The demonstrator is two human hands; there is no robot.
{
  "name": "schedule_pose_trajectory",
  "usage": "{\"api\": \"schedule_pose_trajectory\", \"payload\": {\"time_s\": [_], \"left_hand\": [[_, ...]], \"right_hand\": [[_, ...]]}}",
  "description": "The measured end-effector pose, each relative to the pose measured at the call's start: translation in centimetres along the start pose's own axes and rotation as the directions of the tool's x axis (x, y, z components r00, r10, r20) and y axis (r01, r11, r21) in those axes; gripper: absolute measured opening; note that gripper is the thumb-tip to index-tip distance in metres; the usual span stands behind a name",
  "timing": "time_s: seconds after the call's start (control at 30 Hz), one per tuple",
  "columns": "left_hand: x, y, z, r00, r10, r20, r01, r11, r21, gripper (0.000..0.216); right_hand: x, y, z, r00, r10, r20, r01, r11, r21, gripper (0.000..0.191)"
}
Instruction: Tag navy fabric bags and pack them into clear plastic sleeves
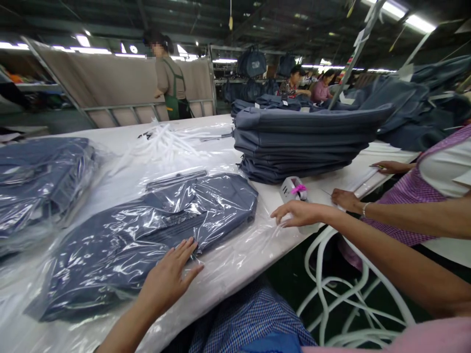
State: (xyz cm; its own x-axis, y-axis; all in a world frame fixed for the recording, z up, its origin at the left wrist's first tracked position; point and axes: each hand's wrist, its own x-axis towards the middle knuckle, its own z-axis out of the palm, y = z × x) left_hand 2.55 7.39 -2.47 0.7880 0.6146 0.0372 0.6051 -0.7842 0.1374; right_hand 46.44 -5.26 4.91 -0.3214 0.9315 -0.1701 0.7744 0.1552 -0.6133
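Observation:
A blue-grey fabric bag (224,201) lies flat on the table inside a clear plastic bag (265,240). My left hand (171,274) rests on its near side, fingers stretched out and thumb apart. At the plastic's right end, my right hand (300,213) has its fingers bent around the gathered film, which creases toward the fingertips. Just behind that hand stands a small whitish device (289,189) with a pink ribbon on it; its kind is unclear.
Another plastic-wrapped blue-grey bag (40,181) is at the left. Folded blue-grey bags (294,142) form a stack behind. White cords (165,147) lie on the white table (217,284); white tubing (320,274) hangs at right. A co-worker's hand (346,200) is close by.

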Motion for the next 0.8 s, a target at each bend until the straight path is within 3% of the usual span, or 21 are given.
{"api": "schedule_pose_trajectory", "payload": {"time_s": [0.07,0.17,0.27,0.4,0.47,0.53,0.63,0.8], "left_hand": [[0.0,0.0,-0.1,1.0,0.005,-0.007,-0.005,1.0,-0.007,0.065],[0.1,0.1,-0.3,1.0,0.005,0.0,-0.005,1.0,-0.008,0.066],[0.2,0.2,-0.4,1.0,0.003,0.02,-0.003,1.0,-0.001,0.067],[0.1,-0.1,-0.1,1.0,0.019,0.017,-0.02,1.0,0.005,0.063],[0.1,-0.3,0.1,1.0,0.024,-0.008,-0.024,1.0,0.0,0.059],[0.0,-0.5,0.2,0.999,0.027,-0.024,-0.027,1.0,-0.009,0.057],[0.0,-0.6,0.0,1.0,0.02,0.002,-0.019,0.999,-0.029,0.057],[0.1,0.2,-1.4,0.998,-0.021,0.066,0.028,0.993,-0.117,0.058]], "right_hand": [[-0.8,-0.1,-0.5,0.997,0.014,-0.076,-0.014,1.0,-0.001,0.021],[-0.9,-0.7,-1.0,0.96,0.066,-0.274,-0.03,0.991,0.133,0.026],[0.7,-1.2,-0.4,0.864,0.138,-0.484,0.019,0.952,0.305,0.03],[5.0,-0.8,1.6,0.716,0.244,-0.654,0.098,0.892,0.44,0.036],[7.6,-0.4,2.4,0.649,0.279,-0.708,0.054,0.911,0.409,0.038],[10.2,-0.1,2.9,0.603,0.306,-0.737,-0.069,0.94,0.333,0.039],[13.5,0.2,3.1,0.582,0.324,-0.746,-0.231,0.945,0.23,0.036],[16.3,0.1,4.1,0.611,0.369,-0.701,-0.435,0.896,0.092,0.018]]}}
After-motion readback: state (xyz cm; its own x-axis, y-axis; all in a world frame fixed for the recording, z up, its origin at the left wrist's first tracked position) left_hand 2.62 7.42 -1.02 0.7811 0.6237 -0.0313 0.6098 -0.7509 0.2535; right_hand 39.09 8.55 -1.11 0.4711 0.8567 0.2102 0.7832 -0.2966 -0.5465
